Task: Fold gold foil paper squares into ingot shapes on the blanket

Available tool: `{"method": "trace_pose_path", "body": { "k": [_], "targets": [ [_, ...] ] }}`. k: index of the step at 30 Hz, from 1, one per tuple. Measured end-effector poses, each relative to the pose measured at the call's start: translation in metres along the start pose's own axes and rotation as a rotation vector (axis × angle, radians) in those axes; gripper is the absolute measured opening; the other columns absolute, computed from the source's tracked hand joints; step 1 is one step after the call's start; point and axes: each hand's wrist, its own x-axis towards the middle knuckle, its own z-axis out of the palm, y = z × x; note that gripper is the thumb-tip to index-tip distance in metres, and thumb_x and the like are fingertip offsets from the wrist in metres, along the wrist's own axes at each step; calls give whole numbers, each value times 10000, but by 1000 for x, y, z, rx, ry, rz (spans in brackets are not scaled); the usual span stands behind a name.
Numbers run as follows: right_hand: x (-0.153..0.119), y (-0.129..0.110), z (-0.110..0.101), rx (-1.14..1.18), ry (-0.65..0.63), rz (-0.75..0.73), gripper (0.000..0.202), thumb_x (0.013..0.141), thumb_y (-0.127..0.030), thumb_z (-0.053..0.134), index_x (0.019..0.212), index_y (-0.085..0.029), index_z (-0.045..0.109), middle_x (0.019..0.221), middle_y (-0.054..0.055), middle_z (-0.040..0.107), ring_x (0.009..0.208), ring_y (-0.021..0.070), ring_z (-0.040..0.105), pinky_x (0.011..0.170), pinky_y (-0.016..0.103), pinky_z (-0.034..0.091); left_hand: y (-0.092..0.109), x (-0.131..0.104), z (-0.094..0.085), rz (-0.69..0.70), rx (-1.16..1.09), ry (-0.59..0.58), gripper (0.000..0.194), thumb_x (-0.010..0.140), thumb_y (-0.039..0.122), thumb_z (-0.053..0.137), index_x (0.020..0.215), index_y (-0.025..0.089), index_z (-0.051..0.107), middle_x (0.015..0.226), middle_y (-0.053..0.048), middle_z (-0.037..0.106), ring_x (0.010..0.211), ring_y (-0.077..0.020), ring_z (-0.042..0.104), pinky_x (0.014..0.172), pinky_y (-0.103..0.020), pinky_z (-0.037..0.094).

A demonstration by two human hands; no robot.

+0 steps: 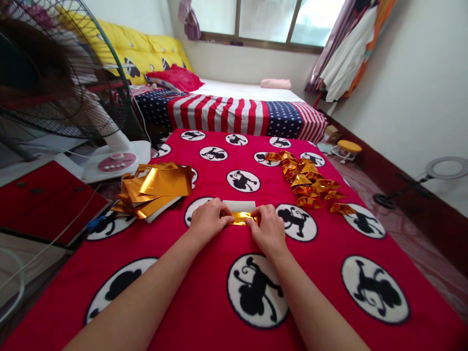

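A small sheet of gold foil paper [240,218] lies on the red cloth in the middle, its near part folded up to show gold and its far strip showing the white back. My left hand [211,217] pinches the sheet's left end between thumb and fingers. At its right end, my right hand [268,225] holds it the same way. A loose stack of flat gold sheets [161,187] is to the left of my hands. Several folded gold foil pieces [303,179] sit in a cluster to the right.
The red cloth [204,292] with monkey prints covers the table. A fan [117,141] stands on the left beside a red panel [47,200]. Behind the table is a bed [234,114]; a yellow stool [349,146] and a ring light [446,167] are at right.
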Motion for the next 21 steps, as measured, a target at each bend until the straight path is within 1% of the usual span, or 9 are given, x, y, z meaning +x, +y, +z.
{"method": "trace_pose_path", "body": {
  "k": [3, 7, 9, 11, 13, 14, 16, 19, 21],
  "targets": [
    [1, 5, -2, 83, -15, -1, 54, 830, -186, 595, 872, -206, 623, 946, 44, 586, 893, 210, 585, 755, 326, 402, -2, 0, 0, -3, -8, -10, 110, 746, 368, 684, 800, 288, 737, 874, 10, 669, 838, -184, 619, 621, -277, 351],
    [1, 11, -1, 195, 8, -16, 143, 809, -88, 547, 832, -197, 637, 917, 44, 604, 839, 193, 595, 748, 317, 443, -4, 1, 2, -9, -14, -8, 130, 735, 375, 694, 812, 276, 730, 879, 9, 676, 829, -182, 621, 617, -273, 355],
    [0, 10, 0, 202, 71, -41, 172, 828, -84, 511, 828, -189, 647, 922, 62, 615, 870, 210, 597, 785, 341, 461, -5, 2, 2, -16, -8, -4, 145, 736, 381, 693, 821, 268, 726, 880, 4, 677, 827, -182, 624, 612, -271, 355],
    [-3, 6, 1, 183, 183, -99, 220, 856, -86, 464, 883, -178, 661, 1011, 94, 628, 980, 236, 586, 873, 383, 458, -4, 2, 3, -28, 7, -7, 146, 741, 382, 687, 830, 273, 726, 879, 2, 678, 828, -184, 628, 606, -271, 352],
    [-8, -4, 0, 175, 281, -210, 289, 876, -87, 427, 1034, -166, 655, 1196, 120, 603, 1152, 254, 533, 991, 426, 413, -3, 2, 2, -34, 21, -17, 148, 744, 384, 684, 844, 283, 725, 887, 1, 680, 832, -187, 633, 608, -270, 358],
    [-12, -11, 0, 180, 283, -284, 332, 882, -83, 411, 1113, -160, 637, 1285, 124, 572, 1233, 252, 492, 1047, 438, 377, -2, 1, 2, -29, 27, -22, 146, 748, 383, 679, 846, 284, 722, 893, 0, 681, 833, -189, 635, 614, -269, 365],
    [-22, -29, -3, 175, 225, -404, 406, 881, -71, 391, 1221, -164, 590, 1403, 105, 512, 1365, 245, 382, 1140, 475, 264, -1, 1, 1, -15, 48, -18, 138, 767, 369, 658, 841, 266, 711, 904, -13, 684, 840, -197, 640, 638, -273, 389],
    [-39, -58, -10, 144, 190, -492, 506, 895, -104, 402, 1394, -162, 457, 1532, 89, 368, 1474, 269, 161, 1187, 547, 84, -1, 0, 0, -45, 64, -11, 170, 827, 360, 585, 852, 232, 694, 912, -53, 697, 851, -224, 646, 670, -293, 419],
    [-50, -75, -13, 159, 147, -542, 549, 921, -190, 437, 1463, -156, 361, 1569, 93, 293, 1488, 276, 86, 1192, 553, 58, -2, 1, 0, -100, 6, -30, 229, 862, 395, 540, 851, 230, 698, 887, -68, 711, 822, -230, 650, 664, -297, 430]
  ]
}}
